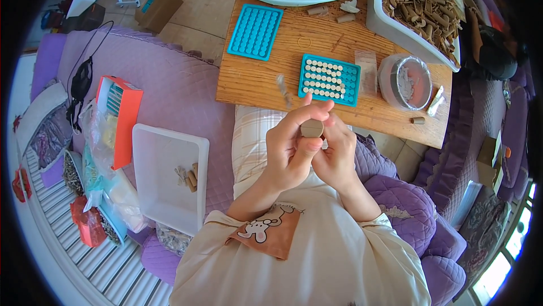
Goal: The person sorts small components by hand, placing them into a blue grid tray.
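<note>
The wooden worktop spreads beyond the hands, and on its far right side I see the white tray heaped with brown pieces. Nearer the front edge lies the blue mould, part filled with small white discs, just ahead of the fingertips.

My left hand is curled nearly closed, thumb below and forefinger arched above, with a brown cylinder between them. My right hand is half folded against it from the other side, fingers bent and meeting those of the left; I can't tell whether it grips the cylinder or only steadies it.

The cylinder is up in the air, over the lap and short of the worktop's edge, its round end turned up toward my view. It sits inside the ring of the left thumb and forefinger, right beside the right hand's fingers.

I'd judge it light and fairly stiff, dry and matt rather than slippery, though a hard squeeze might dent or crumble its rim. I'd take hold around the curved side, thumb opposite forefinger, pressing gently and leaving the flat end free.
</note>
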Demonstrator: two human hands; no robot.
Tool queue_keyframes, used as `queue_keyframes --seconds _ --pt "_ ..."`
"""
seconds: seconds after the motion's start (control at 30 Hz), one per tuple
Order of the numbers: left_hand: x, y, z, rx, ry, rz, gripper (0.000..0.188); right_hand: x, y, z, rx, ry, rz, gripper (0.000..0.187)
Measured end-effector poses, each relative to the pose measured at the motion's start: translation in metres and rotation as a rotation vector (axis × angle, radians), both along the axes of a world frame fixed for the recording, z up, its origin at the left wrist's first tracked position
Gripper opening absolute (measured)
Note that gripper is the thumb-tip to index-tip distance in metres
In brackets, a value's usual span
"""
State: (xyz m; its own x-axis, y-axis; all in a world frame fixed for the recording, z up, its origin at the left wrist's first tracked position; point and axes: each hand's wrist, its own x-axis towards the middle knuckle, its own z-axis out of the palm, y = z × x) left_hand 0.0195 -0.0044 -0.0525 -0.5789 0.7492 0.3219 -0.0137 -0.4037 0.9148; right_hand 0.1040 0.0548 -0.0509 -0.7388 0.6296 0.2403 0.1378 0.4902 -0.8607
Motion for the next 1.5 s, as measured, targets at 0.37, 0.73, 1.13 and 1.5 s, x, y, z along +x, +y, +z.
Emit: queue_keyframes --seconds 0.37,0.73,1.13,1.5 --pt "0.008 0.005 -0.006 0.019 -0.386 -0.167 0.046 0.005 0.011 0.009 -0.122 -0.032 0.066 0.028" --pt "-0.005 0.000 -0.011 -0.020 -0.625 -0.357 0.046 0.076 0.154 -0.004 0.003 -0.279 -0.507 0.014" --pt "-0.006 0.004 -0.007 -0.150 -0.361 -0.282 0.041 0.079 0.206 -0.062 0.364 -0.703 -0.414 0.014" --pt "-0.011 0.005 -0.012 -0.170 -0.429 -0.320 0.031 0.081 0.213 -0.071 0.368 -0.813 -0.381 0.015"
